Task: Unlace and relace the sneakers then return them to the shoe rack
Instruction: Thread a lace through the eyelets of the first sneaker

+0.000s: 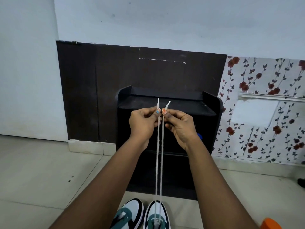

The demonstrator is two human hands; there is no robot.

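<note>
Two white, teal and black sneakers stand side by side on the floor at the bottom edge, the left sneaker and the right sneaker. A white lace rises in two taut strands from the right sneaker's lowest eyelets. My left hand pinches one strand just below its tip. My right hand pinches the other strand the same way. Both tips stick up side by side above my fingers. The black shoe rack stands right behind my hands against the wall.
A dark brown panel covers the wall behind the rack. Floral wallpaper runs along the right. An orange object lies at the bottom right, and a dark object sits at the right edge. Light floor tiles spread around the sneakers.
</note>
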